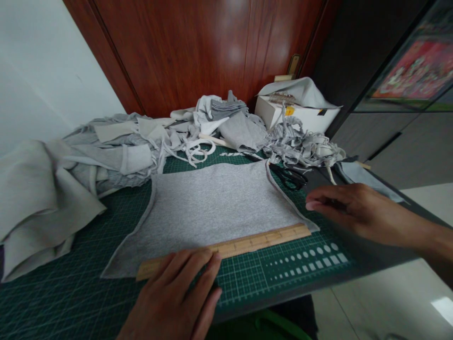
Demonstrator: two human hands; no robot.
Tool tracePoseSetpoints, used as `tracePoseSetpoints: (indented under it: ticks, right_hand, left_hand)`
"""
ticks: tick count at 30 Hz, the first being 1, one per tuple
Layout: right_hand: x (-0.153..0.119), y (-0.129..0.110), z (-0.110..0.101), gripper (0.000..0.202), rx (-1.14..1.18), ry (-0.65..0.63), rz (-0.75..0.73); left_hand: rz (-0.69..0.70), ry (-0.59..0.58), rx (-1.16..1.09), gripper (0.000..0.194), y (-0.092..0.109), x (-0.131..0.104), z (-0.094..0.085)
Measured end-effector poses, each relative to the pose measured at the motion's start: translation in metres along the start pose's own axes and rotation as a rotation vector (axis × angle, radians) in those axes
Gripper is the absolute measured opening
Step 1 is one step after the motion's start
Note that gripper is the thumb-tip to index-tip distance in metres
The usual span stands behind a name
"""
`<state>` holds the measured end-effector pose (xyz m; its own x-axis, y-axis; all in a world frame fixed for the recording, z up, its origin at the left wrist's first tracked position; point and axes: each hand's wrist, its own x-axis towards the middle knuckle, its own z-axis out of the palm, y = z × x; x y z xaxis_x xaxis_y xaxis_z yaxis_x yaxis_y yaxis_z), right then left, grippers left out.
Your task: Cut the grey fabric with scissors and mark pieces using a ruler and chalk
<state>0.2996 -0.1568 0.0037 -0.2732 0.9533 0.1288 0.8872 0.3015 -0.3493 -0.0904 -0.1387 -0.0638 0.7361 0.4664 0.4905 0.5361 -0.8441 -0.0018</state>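
A grey fabric panel [215, 200] lies flat on the green cutting mat [244, 278]. Along its near edge rests a wooden ruler [262, 241], slightly slanted. My left hand [180, 288] lies on the ruler's left part, fingers extended over it. Off to the right, my right hand [347, 205] hovers beside the panel's right corner with its fingers curled together; whether anything small is between them is hidden. Black scissors [290, 178] lie just beyond it, by the panel's far right corner.
Grey fabric pieces [123, 156] are heaped at the left and back. Tangled grey strips [304, 146] lie before a white box [297, 113] at the back right. A wooden door [198, 52] stands behind. The table's near edge runs below the ruler.
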Motion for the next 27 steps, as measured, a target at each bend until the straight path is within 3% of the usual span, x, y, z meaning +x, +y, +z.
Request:
tracePoseSetpoints:
  ticks: [9, 15, 22, 27]
  right_hand:
    - [0.013, -0.009, 0.014, 0.026, 0.051, 0.005, -0.008]
    - [0.016, -0.013, 0.012, 0.022, 0.072, 0.073, 0.036]
    - [0.017, -0.006, 0.016, 0.02, 0.12, 0.316, 0.112]
    - [0.018, -0.005, 0.022, 0.024, 0.275, 0.496, 0.168]
  left_hand:
    - [-0.08, -0.077, -0.122, 0.024, -0.024, 0.014, -0.005]
    - [-0.035, -0.23, -0.149, 0.024, -0.037, 0.031, -0.011]
    - [-0.144, -0.393, -0.237, 0.025, -0.044, 0.044, -0.011]
    - [-0.33, -0.445, -0.239, 0.023, -0.051, 0.051, -0.018]
